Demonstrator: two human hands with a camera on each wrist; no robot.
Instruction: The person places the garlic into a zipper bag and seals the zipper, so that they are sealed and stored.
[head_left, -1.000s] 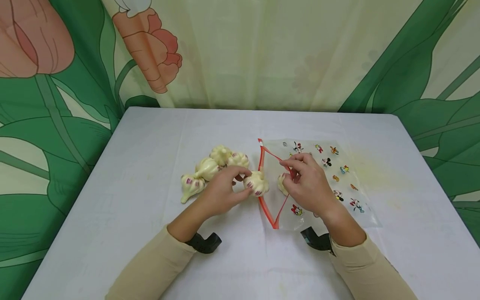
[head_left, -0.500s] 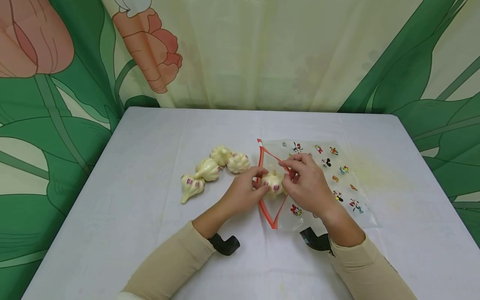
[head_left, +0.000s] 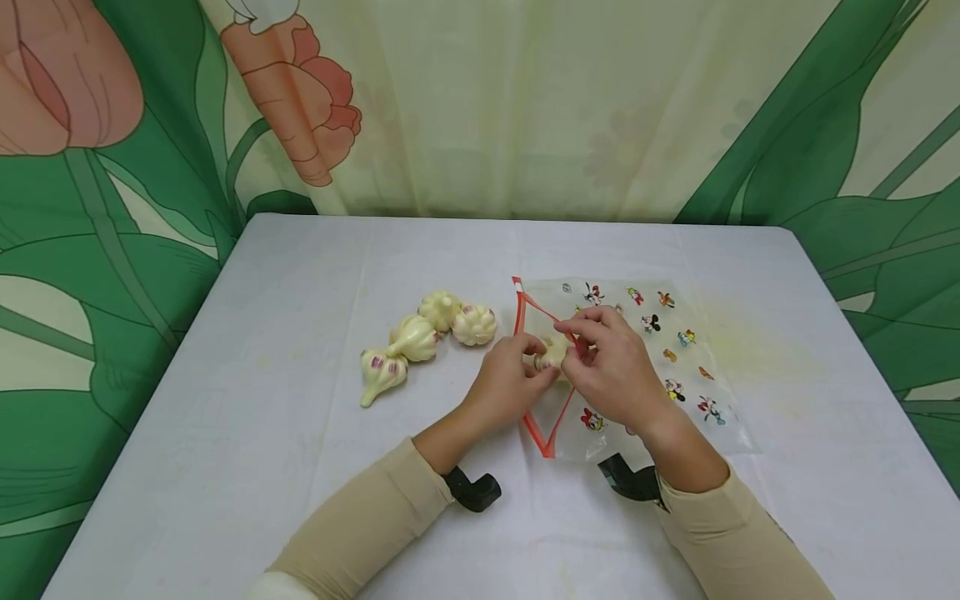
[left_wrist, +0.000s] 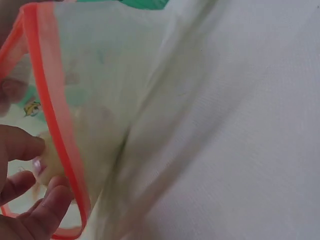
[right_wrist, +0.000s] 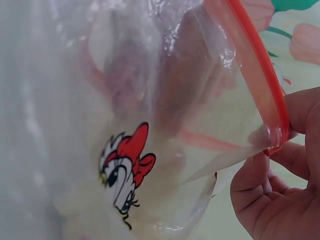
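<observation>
My left hand (head_left: 510, 382) reaches into the mouth of a clear zip bag (head_left: 693, 371) printed with small cartoon figures. Its thumb and fingers hold a garlic bulb (head_left: 553, 350), which the left wrist view shows as a pale bulb (left_wrist: 49, 162) just inside the red zip edge (left_wrist: 52, 110). My right hand (head_left: 618, 367) pinches the bag's upper red rim, lifting it so the mouth gapes; the right wrist view shows thumb and fingers (right_wrist: 252, 175) on that rim. Through the plastic the bag's inside looks blurred, and my right hand covers part of it.
Left of the bag lie several garlic bulbs in a loose row, among them a purple-streaked garlic bulb (head_left: 384, 372) in front and a garlic bulb (head_left: 475, 325) nearest the bag. A white cloth covers the table (head_left: 247, 400). A floral curtain (head_left: 525, 108) hangs behind.
My left hand has moved right with the garlic bulb, from outside the bag's red rim to inside its mouth. The right hand has stayed in place on the rim.
</observation>
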